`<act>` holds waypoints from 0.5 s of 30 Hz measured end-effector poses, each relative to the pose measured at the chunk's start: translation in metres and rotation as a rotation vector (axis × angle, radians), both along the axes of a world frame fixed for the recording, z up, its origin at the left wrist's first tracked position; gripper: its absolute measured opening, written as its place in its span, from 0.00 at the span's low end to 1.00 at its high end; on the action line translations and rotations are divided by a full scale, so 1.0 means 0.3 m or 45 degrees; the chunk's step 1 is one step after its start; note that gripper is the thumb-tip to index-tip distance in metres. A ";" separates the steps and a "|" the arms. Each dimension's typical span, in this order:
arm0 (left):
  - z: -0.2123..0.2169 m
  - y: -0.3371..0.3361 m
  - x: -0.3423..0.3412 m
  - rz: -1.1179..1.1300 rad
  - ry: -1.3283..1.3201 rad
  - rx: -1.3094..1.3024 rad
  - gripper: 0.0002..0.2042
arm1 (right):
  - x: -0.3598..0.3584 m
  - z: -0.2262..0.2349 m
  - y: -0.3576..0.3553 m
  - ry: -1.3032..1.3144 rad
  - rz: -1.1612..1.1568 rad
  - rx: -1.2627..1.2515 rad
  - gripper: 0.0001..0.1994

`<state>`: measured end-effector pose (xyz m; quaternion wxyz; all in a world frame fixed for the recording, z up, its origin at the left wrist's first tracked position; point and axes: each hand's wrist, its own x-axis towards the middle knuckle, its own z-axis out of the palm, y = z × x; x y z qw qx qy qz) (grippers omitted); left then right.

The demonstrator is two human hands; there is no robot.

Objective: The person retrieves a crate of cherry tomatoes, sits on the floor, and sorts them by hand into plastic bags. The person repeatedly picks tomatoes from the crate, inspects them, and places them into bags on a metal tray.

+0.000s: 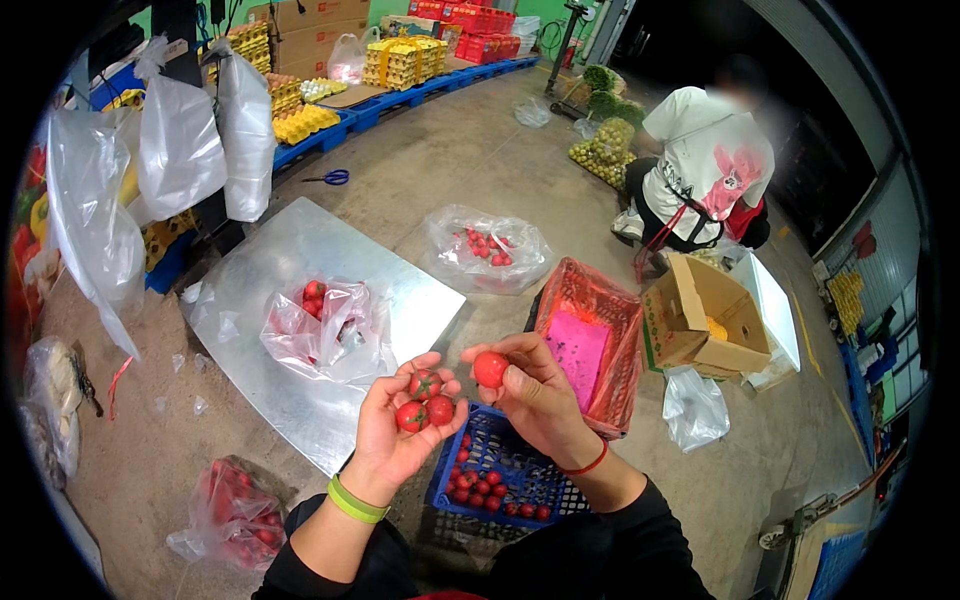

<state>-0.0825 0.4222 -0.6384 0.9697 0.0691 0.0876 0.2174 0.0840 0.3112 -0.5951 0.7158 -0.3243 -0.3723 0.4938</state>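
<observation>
My left hand (383,448) is palm up, its fingers curled around three red tomatoes (425,384). Beside it, my right hand (545,405) pinches a single red tomato (490,369) between thumb and fingers. Under both hands sits a blue plastic crate (445,492) with several small red tomatoes (483,488) in it; my right forearm covers part of it. A clear plastic bag (355,360) holding some tomatoes (313,292) lies on a shiny metal plate (410,290), farther off and to the left.
Another clear bag of tomatoes (450,245) lies beyond the plate. A red crate (620,370) with a pink sheet (577,355) and a cardboard box (735,355) stand right. Lower left is a tied tomato bag (235,515). Blue scissors (335,177) lie farther off. A person (700,165) crouches far right.
</observation>
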 end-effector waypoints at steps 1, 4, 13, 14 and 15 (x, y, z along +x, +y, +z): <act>-0.001 -0.001 -0.001 -0.018 0.005 0.013 0.18 | 0.006 -0.004 0.000 -0.016 -0.005 0.002 0.12; 0.001 -0.006 -0.015 -0.046 0.017 0.047 0.16 | -0.003 -0.014 0.008 -0.013 -0.034 0.032 0.10; 0.054 -0.070 0.009 -0.095 0.246 0.404 0.15 | 0.005 -0.040 -0.026 -0.099 -0.202 -0.116 0.08; 0.068 -0.085 0.018 -0.090 0.302 0.479 0.16 | 0.017 -0.066 -0.024 -0.373 -0.303 -0.112 0.08; 0.085 -0.098 0.018 -0.069 0.383 0.535 0.15 | 0.015 -0.072 -0.016 -0.644 -0.387 -0.071 0.09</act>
